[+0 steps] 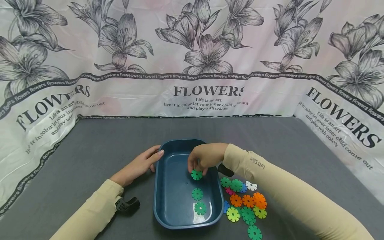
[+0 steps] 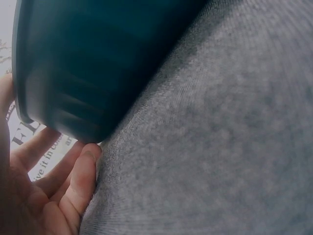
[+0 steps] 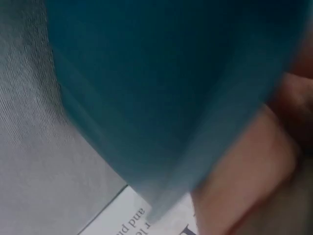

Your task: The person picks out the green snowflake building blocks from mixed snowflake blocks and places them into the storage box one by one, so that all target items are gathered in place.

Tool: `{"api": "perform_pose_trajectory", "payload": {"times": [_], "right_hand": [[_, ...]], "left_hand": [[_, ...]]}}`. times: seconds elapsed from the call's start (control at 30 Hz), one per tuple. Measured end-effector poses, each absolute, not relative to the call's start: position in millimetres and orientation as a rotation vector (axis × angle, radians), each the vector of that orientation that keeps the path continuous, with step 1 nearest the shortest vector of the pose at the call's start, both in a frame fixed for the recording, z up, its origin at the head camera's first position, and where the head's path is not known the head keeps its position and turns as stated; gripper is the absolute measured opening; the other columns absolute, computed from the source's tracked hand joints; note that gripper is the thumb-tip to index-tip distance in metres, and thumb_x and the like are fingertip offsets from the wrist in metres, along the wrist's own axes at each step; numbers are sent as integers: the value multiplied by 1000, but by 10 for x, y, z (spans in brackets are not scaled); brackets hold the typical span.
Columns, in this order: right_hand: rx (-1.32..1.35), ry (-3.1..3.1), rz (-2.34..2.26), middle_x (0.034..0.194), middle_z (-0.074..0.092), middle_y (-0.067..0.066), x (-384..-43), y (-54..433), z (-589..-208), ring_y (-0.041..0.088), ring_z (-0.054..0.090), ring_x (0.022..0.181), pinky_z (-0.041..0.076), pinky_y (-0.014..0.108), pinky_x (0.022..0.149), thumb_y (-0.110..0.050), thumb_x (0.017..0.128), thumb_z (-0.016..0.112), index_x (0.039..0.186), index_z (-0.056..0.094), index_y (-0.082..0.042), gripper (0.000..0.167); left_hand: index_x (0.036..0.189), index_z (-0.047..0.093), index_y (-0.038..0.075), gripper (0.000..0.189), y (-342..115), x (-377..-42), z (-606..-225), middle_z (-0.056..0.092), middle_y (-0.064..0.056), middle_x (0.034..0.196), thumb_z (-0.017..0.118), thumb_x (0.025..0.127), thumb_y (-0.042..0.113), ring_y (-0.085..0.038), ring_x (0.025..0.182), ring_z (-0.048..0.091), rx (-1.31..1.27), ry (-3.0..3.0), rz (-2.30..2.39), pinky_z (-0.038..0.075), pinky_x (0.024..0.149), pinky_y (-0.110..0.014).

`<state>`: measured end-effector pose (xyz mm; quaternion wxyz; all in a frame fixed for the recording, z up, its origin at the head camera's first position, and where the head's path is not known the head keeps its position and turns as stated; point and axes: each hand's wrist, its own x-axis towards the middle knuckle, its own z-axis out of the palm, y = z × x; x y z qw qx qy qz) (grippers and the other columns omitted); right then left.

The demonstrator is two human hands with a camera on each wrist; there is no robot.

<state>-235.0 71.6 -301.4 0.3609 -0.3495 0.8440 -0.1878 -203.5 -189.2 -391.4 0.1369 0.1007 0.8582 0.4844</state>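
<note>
A dark blue plastic tub (image 1: pixel 168 213) stands on the grey table in the head view. My left hand (image 1: pixel 143 164) holds its upper left side, thumb on the rim and fingers against the outer wall (image 2: pixel 73 88). Reaching over the far right rim, my right hand (image 1: pixel 205 156) pinches a green notched plastic disc (image 1: pixel 196 175) inside the tub. Two more green discs (image 1: pixel 197 194) (image 1: pixel 200 208) lie on the tub floor. In the right wrist view the tub wall (image 3: pixel 146 88) covers the fingertips and the disc.
Right of the tub lies a loose pile of notched discs, among them orange ones (image 1: pixel 236 200), a white one (image 1: pixel 251 186), a yellow-green one (image 1: pixel 233 214) and several green ones (image 1: pixel 247 215). A flower-printed cloth (image 1: pixel 207 96) hangs behind the table (image 1: pixel 126 130).
</note>
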Motion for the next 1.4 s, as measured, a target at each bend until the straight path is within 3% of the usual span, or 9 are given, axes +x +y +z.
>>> {"api": "perform_pose_trajectory", "payload": {"times": [0.57,0.9,1.23,1.4], "right_hand": [[-1009,2267,-285,85,66,-8,-2289,667,-3088,9,57,69,50,24,65,-3,89,65,88,74,-20,19],[-1114,2287,-232,95,67,-9,-2275,691,-3046,5,58,82,50,23,74,-11,89,68,95,74,-18,11],[-1373,2311,-561,98,67,-8,-1971,1253,-2617,2,60,83,52,23,75,-16,95,61,110,65,-19,15],[-1379,2325,-615,97,66,-11,-1737,1659,-2637,0,60,83,52,22,75,-21,97,59,112,64,-20,16]], "left_hand": [[145,35,30,58,-1894,-2050,-3895,55,-4,118,41,96,60,-20,84,56,289,2507,1385,39,89,-45],[144,36,30,59,-1883,-2061,-3893,55,-3,117,40,95,62,-21,83,56,266,2490,1398,41,86,-43],[143,37,31,58,-1874,-2057,-3898,56,-3,115,42,95,61,-21,84,56,263,2483,1412,41,87,-42],[145,34,31,59,-1880,-2041,-3914,56,-4,115,43,95,61,-21,84,56,253,2478,1410,40,88,-42]]}}
